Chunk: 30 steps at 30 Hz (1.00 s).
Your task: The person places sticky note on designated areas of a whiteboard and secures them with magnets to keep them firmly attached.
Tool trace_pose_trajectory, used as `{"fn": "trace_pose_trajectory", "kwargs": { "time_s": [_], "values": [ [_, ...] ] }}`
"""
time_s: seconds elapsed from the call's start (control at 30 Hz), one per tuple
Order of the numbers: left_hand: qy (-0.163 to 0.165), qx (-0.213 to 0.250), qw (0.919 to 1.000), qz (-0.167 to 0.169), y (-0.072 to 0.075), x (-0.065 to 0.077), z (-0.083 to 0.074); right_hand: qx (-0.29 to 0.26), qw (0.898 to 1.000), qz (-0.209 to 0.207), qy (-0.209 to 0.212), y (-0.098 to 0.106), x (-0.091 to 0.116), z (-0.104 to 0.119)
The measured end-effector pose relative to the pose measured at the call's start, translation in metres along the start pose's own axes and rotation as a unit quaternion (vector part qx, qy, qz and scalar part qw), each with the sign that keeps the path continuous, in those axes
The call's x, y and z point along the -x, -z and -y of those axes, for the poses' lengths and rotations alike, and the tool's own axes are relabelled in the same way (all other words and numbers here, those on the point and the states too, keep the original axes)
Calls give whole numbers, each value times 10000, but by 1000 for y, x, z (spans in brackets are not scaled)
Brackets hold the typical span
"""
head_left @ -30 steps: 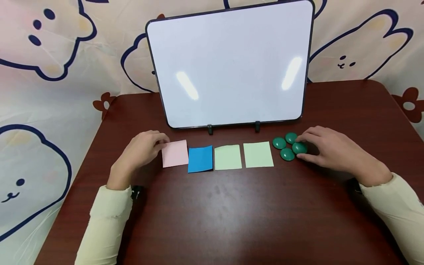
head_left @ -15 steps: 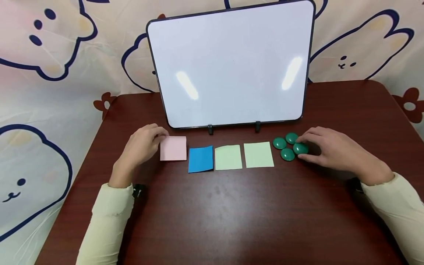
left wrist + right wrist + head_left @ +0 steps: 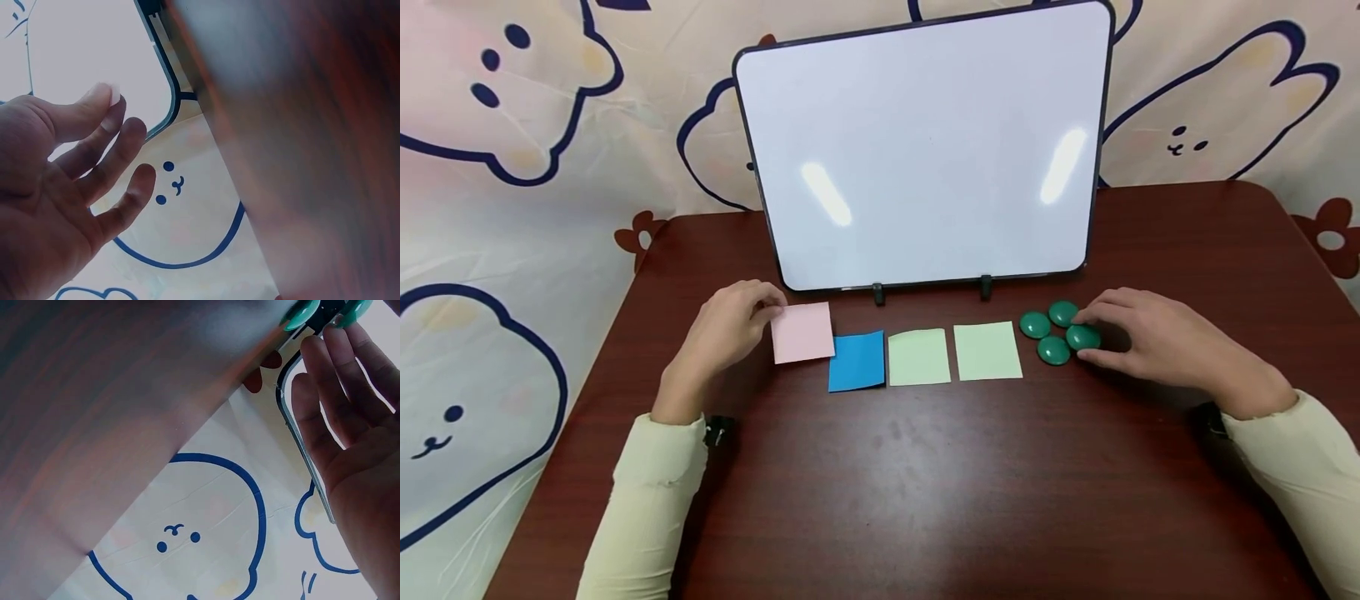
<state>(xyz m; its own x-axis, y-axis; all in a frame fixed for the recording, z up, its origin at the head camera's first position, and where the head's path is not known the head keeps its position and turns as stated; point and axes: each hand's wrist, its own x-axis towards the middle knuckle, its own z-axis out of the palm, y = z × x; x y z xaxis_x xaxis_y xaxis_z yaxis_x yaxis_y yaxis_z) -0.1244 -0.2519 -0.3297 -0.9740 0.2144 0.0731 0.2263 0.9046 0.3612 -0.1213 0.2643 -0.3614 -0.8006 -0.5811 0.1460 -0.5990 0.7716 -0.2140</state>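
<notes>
In the head view my left hand [image 3: 726,325] pinches the upper left corner of a pink sticky note [image 3: 803,333]. The note looks slightly lifted, and its lower right corner overlaps the blue sticky note [image 3: 857,362] in view. In the left wrist view the left hand [image 3: 87,156] has thumb and forefinger together, the other fingers loosely bent. Farther right, my right hand [image 3: 1157,342] has thumb and forefinger at opposite edges of a green round magnet [image 3: 1083,337] on the table. Its fingertips meet a magnet [image 3: 356,309] in the right wrist view. Several green magnets [image 3: 1035,325] lie together.
Two pale green sticky notes [image 3: 919,357] lie right of the blue one. A whiteboard [image 3: 925,150] with a black frame stands behind them on small black feet [image 3: 878,293]. The dark brown table [image 3: 880,500] has a patterned cloth [image 3: 505,233] around it.
The left hand has raised the pink note away from the row's line, then swung it slightly right, towards the blue note. The right hand and the green magnets have stayed in place.
</notes>
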Motion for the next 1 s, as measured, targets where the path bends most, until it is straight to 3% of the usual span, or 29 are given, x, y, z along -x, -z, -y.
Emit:
{"fn": "trace_pose_trajectory", "kwargs": {
  "time_s": [0.37,0.53,0.67,0.87,1.0],
  "values": [
    [-147,-132,9995,-233,-7,-3,-1,-10,10000,-3,74,0,0,0],
    [-533,-247,9974,-421,-13,-6,-3,-27,10000,13,22,0,0,-1],
    [-1016,-442,9910,-756,-19,-9,-5,-30,10000,4,14,-1,1,-1],
    [-1404,-434,9790,-1416,-25,-11,-5,-11,9999,-44,125,-1,0,0],
    [-1671,-526,9700,-1685,-26,-13,-5,-17,9999,41,96,-1,-2,1]
  ]
}}
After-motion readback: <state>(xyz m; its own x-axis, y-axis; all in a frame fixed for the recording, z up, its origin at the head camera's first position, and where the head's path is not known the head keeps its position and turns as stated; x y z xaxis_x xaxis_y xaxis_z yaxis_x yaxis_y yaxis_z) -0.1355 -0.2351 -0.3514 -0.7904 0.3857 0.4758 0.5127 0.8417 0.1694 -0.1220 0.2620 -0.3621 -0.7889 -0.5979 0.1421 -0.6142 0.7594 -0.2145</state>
